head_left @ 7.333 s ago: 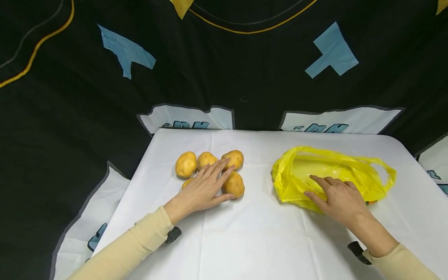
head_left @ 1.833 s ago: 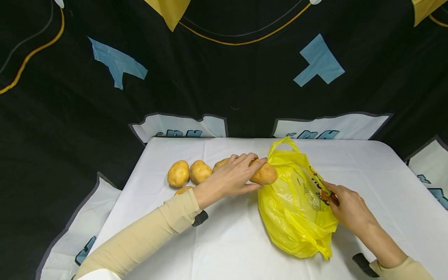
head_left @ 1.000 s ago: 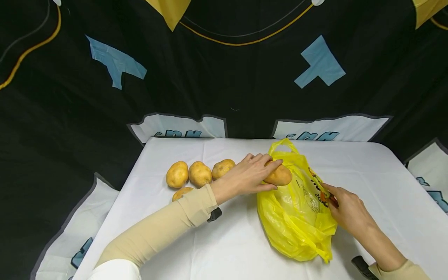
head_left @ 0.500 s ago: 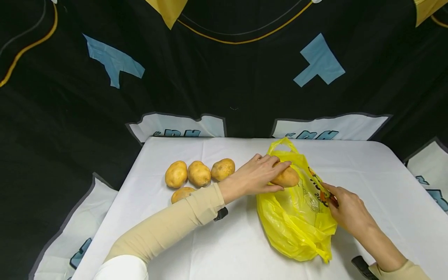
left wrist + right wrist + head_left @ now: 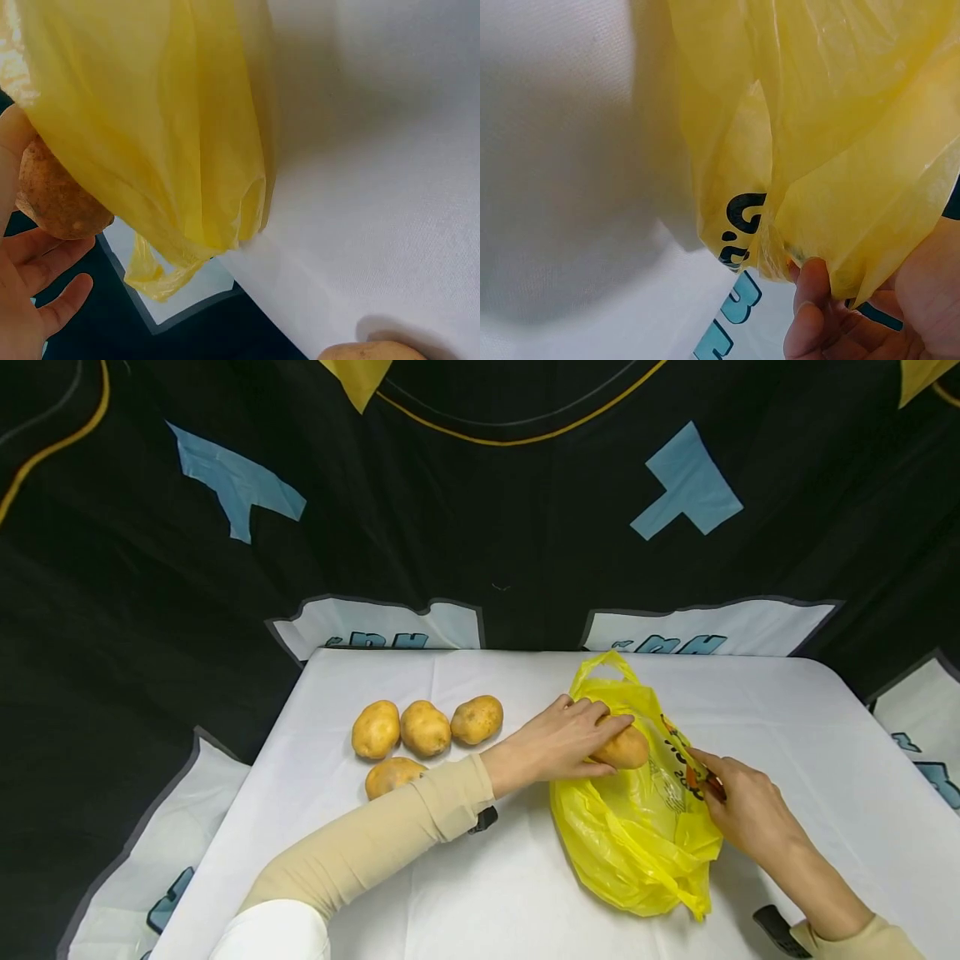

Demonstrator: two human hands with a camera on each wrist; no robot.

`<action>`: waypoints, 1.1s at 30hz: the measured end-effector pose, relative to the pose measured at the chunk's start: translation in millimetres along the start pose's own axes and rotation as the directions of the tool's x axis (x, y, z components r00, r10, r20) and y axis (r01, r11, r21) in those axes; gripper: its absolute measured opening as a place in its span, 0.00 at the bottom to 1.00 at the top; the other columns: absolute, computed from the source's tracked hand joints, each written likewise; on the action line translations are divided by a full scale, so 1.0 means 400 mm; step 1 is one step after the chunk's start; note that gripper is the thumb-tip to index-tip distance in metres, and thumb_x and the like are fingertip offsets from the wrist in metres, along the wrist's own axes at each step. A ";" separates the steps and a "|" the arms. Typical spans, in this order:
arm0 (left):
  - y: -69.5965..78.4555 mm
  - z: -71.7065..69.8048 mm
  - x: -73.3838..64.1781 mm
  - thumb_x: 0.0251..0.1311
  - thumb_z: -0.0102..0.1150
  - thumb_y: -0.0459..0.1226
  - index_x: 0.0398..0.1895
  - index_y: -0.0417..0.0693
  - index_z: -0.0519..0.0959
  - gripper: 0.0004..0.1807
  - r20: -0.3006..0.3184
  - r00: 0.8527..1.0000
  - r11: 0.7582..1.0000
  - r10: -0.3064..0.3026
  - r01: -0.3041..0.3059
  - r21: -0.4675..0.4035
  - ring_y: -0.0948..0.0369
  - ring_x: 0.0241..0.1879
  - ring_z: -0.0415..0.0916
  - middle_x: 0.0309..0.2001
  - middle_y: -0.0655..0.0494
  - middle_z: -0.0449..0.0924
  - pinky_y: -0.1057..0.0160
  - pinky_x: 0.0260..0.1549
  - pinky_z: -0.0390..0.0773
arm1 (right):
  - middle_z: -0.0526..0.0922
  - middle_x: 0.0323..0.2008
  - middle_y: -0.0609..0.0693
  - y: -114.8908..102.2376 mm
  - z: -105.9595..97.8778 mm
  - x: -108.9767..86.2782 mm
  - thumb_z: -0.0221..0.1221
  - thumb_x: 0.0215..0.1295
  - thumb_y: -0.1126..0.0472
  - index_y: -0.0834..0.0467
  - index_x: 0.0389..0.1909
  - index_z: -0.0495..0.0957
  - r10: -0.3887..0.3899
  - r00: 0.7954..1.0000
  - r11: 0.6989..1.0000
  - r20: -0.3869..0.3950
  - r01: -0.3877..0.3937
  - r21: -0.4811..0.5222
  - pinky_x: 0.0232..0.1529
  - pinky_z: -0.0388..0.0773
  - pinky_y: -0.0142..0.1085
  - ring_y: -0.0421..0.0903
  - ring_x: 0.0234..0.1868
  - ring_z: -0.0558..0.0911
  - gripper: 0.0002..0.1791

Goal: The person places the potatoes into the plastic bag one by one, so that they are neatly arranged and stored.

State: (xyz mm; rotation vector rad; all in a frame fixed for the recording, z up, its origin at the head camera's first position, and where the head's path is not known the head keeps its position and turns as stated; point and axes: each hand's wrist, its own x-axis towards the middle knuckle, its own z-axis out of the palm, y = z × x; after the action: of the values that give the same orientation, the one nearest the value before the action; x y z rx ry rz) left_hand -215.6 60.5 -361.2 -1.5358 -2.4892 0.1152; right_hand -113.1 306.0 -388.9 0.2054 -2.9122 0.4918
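Note:
In the head view my left hand [image 5: 562, 739] holds a potato [image 5: 625, 748] between thumb and fingers, over the mouth of a yellow plastic bag [image 5: 637, 852]. The left wrist view shows that potato [image 5: 56, 191] partly behind the bag's edge [image 5: 172, 135]. My right hand [image 5: 753, 806] pinches the bag's right rim, near its dark printing; in the right wrist view its fingertips [image 5: 814, 277] gather the film. The bag's handle loop [image 5: 607, 667] stands up at the back. Inside the bag, the lower part is hidden by its folds.
Left of the bag, three potatoes lie in a row, the middle potato [image 5: 425, 728] among them. A nearer potato [image 5: 393, 775] is partly covered by the left sleeve [image 5: 420, 814]. The white-covered table [image 5: 480, 893] ends at a black backdrop [image 5: 450, 527].
Earlier my left hand lay over the potatoes and the bag lay flatter. Since then one potato has been carried rightward over the bag, and my right hand has taken its rim, holding it up.

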 end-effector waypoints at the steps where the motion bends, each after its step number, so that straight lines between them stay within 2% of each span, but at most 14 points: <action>1: 0.001 0.001 0.002 0.58 0.48 0.61 0.67 0.53 0.58 0.38 0.003 1.000 1.000 0.001 -0.001 0.002 0.60 0.47 0.67 0.50 0.56 0.70 0.60 0.43 0.64 | 0.74 0.26 0.51 0.000 0.000 0.001 0.59 0.55 0.72 0.66 0.58 0.69 0.000 1.000 1.000 0.000 0.000 -0.002 0.20 0.65 0.35 0.44 0.21 0.67 0.27; 9: 0.015 0.017 0.019 0.57 0.46 0.64 0.67 0.55 0.59 0.38 0.056 0.998 0.998 0.014 -0.018 0.060 0.59 0.47 0.67 0.50 0.57 0.71 0.60 0.42 0.64 | 0.73 0.26 0.51 0.000 -0.002 0.003 0.59 0.55 0.72 0.66 0.59 0.68 0.019 1.000 1.000 0.024 -0.019 0.000 0.19 0.64 0.35 0.44 0.21 0.67 0.27; 17: 0.027 0.048 0.018 0.55 0.48 0.65 0.66 0.58 0.61 0.39 0.076 0.997 0.998 0.031 -0.036 0.058 0.60 0.45 0.67 0.47 0.58 0.72 0.59 0.40 0.61 | 0.76 0.31 0.55 0.003 0.003 -0.003 0.59 0.55 0.73 0.66 0.59 0.68 0.025 0.999 1.000 0.024 -0.026 0.014 0.19 0.66 0.34 0.45 0.22 0.68 0.28; 26: 0.034 0.061 0.018 0.56 0.47 0.65 0.66 0.58 0.62 0.38 0.088 0.995 0.994 0.047 -0.055 0.099 0.59 0.46 0.67 0.47 0.58 0.72 0.55 0.48 0.62 | 0.74 0.27 0.52 0.006 0.002 -0.004 0.59 0.55 0.73 0.65 0.59 0.68 0.014 1.000 1.000 0.008 -0.014 0.008 0.19 0.66 0.34 0.44 0.22 0.67 0.28; 33: 0.041 0.067 0.021 0.56 0.47 0.64 0.66 0.58 0.61 0.38 0.110 0.993 0.994 0.047 -0.057 0.090 0.59 0.47 0.67 0.48 0.58 0.72 0.54 0.49 0.62 | 0.74 0.27 0.52 0.008 0.002 -0.006 0.59 0.55 0.73 0.66 0.59 0.68 0.019 1.000 1.000 0.009 -0.019 0.009 0.20 0.66 0.35 0.45 0.22 0.68 0.28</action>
State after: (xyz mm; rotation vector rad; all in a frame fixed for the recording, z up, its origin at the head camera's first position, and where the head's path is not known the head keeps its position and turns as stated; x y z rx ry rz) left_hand -210.9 76.4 -388.8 -1.5969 -2.4859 0.3266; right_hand -111.2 309.0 -391.0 0.1818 -2.9236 0.5088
